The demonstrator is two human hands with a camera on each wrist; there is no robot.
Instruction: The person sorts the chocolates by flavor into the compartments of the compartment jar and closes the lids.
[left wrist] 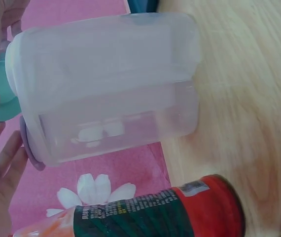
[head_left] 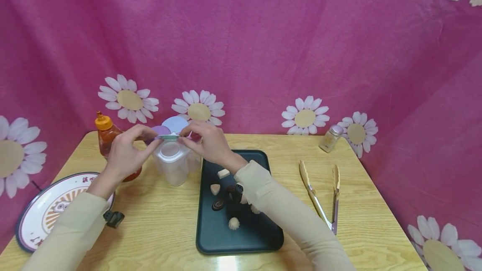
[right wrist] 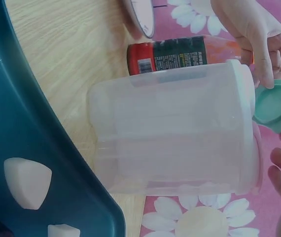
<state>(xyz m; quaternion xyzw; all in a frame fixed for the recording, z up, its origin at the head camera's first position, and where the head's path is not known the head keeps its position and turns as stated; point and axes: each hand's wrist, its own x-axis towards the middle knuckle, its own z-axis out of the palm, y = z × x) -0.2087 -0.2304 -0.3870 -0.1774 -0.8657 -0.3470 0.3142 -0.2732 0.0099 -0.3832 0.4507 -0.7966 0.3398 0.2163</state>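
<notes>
A frosted plastic container [head_left: 176, 170] with several coloured round lids stands at the back left of the table. Its green lid [right wrist: 273, 102] is tilted up from the rim. My left hand [head_left: 128, 152] pinches the left edge of this lid between thumb and fingers. On the opposite edge, my right hand [head_left: 208, 142] pinches it too. A purple lid [head_left: 161, 130] and a light blue lid [head_left: 175, 123] show behind the green one. In the right wrist view, a pink lid [right wrist: 257, 158] lies along the container's rim. The container's inside looks cloudy.
Right of the container lies a dark tray [head_left: 241, 237] with several small food-like pieces. A red sauce bottle [head_left: 106, 135] stands left of it, behind a round plate [head_left: 37, 216]. Open tongs [head_left: 318, 204] and a small shaker jar [head_left: 330, 139] are at the right.
</notes>
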